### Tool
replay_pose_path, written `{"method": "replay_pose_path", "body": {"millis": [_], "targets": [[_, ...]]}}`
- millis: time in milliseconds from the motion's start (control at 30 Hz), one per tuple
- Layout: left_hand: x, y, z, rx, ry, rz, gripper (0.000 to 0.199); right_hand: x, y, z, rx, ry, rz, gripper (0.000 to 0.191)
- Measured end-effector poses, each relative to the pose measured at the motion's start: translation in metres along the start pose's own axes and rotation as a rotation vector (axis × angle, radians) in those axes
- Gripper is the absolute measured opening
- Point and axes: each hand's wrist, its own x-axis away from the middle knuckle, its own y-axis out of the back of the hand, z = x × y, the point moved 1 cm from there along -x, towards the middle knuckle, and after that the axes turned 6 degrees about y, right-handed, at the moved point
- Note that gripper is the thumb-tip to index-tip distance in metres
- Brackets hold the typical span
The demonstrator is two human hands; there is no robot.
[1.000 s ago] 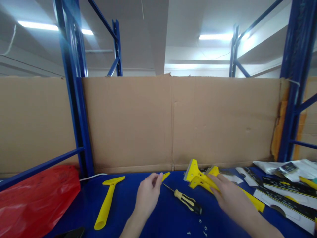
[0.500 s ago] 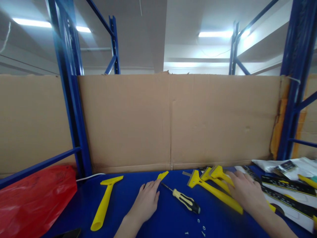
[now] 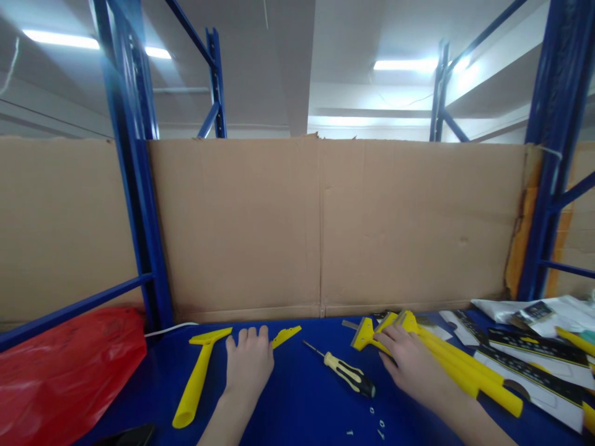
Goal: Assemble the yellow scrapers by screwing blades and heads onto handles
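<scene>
My left hand (image 3: 251,362) is low over the blue surface, palm down and fingers a little apart. Its side touches or nearly touches a small yellow piece (image 3: 287,335). To its left lies a yellow scraper handle (image 3: 198,378) with a T-shaped top. My right hand (image 3: 409,356) curls over the necks of several yellow scrapers, one with its head (image 3: 363,334) just left of the fingers; the hand and forearm hide parts of them. Between the hands is a cream-and-black screwdriver (image 3: 348,373), its tip toward the back left. Small nuts and screws (image 3: 382,424) lie below it.
A red plastic bag (image 3: 74,378) is at the left, with a dark object (image 3: 127,436) at the front edge. Black-and-white packaging (image 3: 534,378) and a clear bag (image 3: 553,313) fill the right. Cardboard (image 3: 242,229) stands behind, between blue posts.
My left hand has moved left, and the small yellow piece has shifted left too. My right hand has moved left onto the scraper necks; the scraper handles now lie closer together, farther right.
</scene>
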Motion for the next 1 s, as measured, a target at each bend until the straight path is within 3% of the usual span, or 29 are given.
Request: {"method": "replay_pose_path", "body": {"millis": [133, 267, 467, 767, 1000], "targets": [[-0.003, -0.001, 0.018, -0.105, 0.212, -0.057, 0.035, -0.002, -0.005, 0.003, -0.059, 0.02, 0.055, 0.036], [-0.002, -0.007, 0.029, -0.175, 0.354, -0.081, 0.039, -0.003, 0.0, 0.003, 0.012, -0.053, 0.094, 0.033], [-0.004, 0.0, 0.031, -0.106, 0.318, 0.09, 0.04, -0.011, 0.008, 0.006, 0.093, -0.135, 0.11, 0.033], [-0.006, 0.006, 0.032, -0.054, 0.287, 0.161, 0.045, -0.043, 0.0, 0.013, 0.056, -0.163, 0.11, 0.026], [-0.006, 0.0, 0.028, -0.028, 0.236, 0.165, 0.048, -0.065, -0.024, 0.013, -0.075, -0.213, 0.202, 0.021]]}}
